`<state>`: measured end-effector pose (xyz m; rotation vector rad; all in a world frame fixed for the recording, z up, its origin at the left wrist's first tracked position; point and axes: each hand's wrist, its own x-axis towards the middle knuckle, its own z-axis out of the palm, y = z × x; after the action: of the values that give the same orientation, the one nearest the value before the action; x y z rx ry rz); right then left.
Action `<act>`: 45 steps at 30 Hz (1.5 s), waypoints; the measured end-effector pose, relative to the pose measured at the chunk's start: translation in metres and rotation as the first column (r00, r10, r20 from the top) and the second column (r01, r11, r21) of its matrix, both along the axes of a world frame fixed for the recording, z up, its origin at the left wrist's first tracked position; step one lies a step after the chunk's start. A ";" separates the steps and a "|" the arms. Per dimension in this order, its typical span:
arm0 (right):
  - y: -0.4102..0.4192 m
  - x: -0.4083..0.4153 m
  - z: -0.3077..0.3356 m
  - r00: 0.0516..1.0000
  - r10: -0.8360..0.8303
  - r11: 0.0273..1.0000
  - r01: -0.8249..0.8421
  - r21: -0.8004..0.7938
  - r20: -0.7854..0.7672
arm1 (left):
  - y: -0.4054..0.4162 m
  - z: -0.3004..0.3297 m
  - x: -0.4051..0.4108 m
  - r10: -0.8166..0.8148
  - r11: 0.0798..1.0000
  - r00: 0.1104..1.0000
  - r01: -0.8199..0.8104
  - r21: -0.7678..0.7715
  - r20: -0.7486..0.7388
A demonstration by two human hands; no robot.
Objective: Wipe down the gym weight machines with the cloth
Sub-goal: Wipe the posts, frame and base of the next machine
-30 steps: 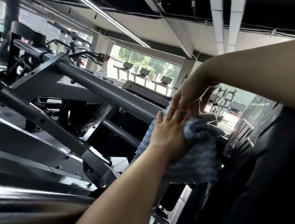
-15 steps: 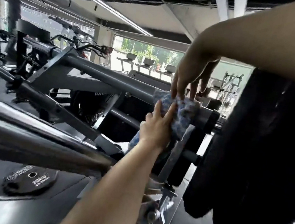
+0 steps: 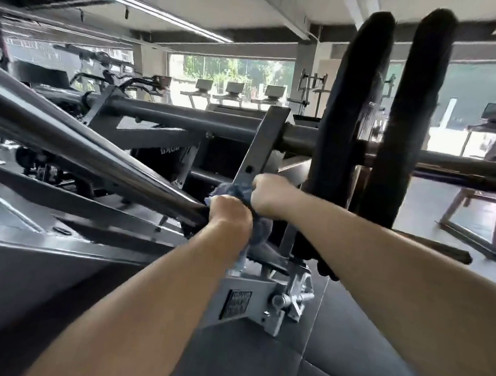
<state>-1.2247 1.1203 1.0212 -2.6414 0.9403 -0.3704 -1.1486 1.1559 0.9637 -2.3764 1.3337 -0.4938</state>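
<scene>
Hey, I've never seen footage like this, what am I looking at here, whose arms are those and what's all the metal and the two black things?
This is one picture from a camera worn on a person's head, looking forward and down, so the two bare arms are the wearer's own. There is no robot. The place is a gym. Both hands meet in the middle: the left hand and the right hand are curled round a blue-grey cloth, bunched between them. They hold it against the grey metal frame of a weight machine, where a long shiny bar ends. The two tall black shapes are weight plates seen edge-on, sitting on a horizontal bar. Far behind, by the windows, stand treadmills.
</scene>
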 end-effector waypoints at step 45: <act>-0.121 0.028 -0.225 0.731 0.472 0.829 -0.558 0.034 0.492 | -0.067 -0.179 -0.072 -0.611 -0.046 0.626 -0.639 -0.768 -0.484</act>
<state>-1.1969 0.9991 0.7963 -2.3422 0.0567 -0.6936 -1.2204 1.0888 0.7852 -4.5120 1.3285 -0.4707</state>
